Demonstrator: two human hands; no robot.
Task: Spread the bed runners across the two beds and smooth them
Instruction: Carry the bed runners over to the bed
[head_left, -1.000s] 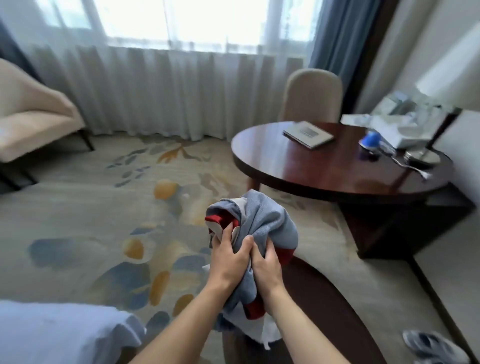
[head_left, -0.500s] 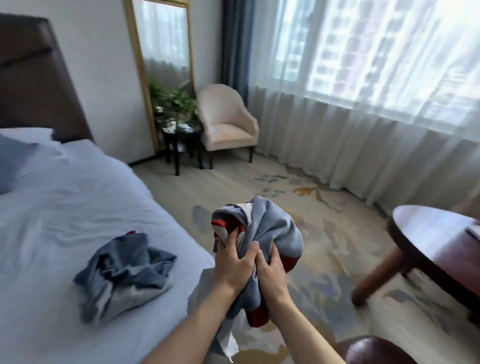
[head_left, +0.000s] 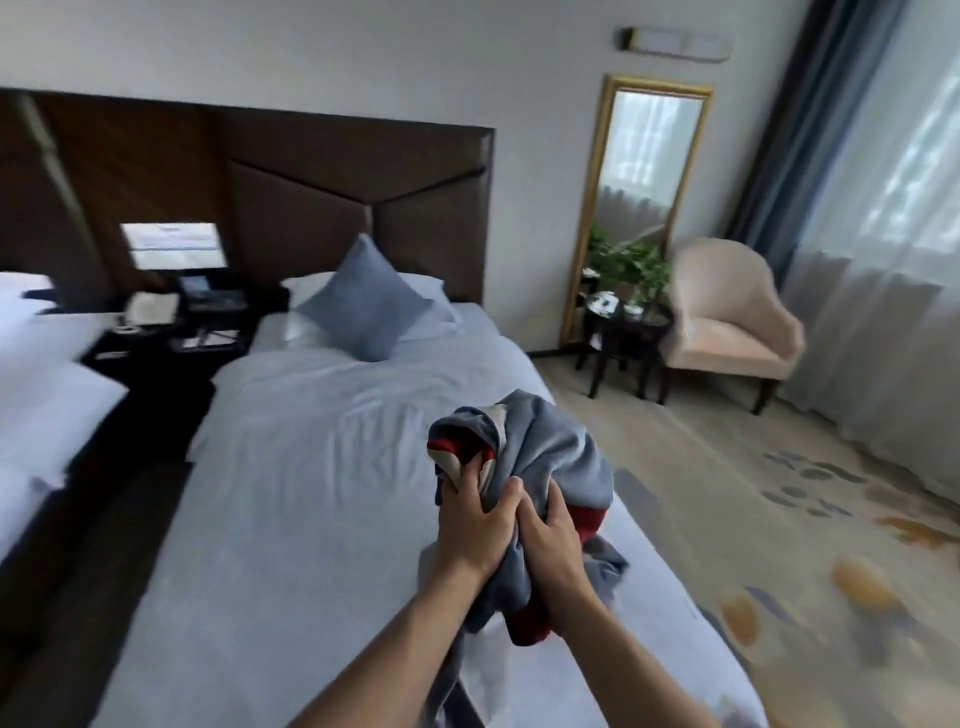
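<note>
Both the left hand (head_left: 475, 525) and right hand (head_left: 553, 545) grip the bunched grey-and-red bed runner (head_left: 540, 457) together above the near bed (head_left: 311, 493), so the person should probably find its edges, then shake it open across that bed's foot.

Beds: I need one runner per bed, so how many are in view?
2. One bed lies under the hands, with a blue cushion; another bed shows only partly at the left edge, past the nightstand.
</note>
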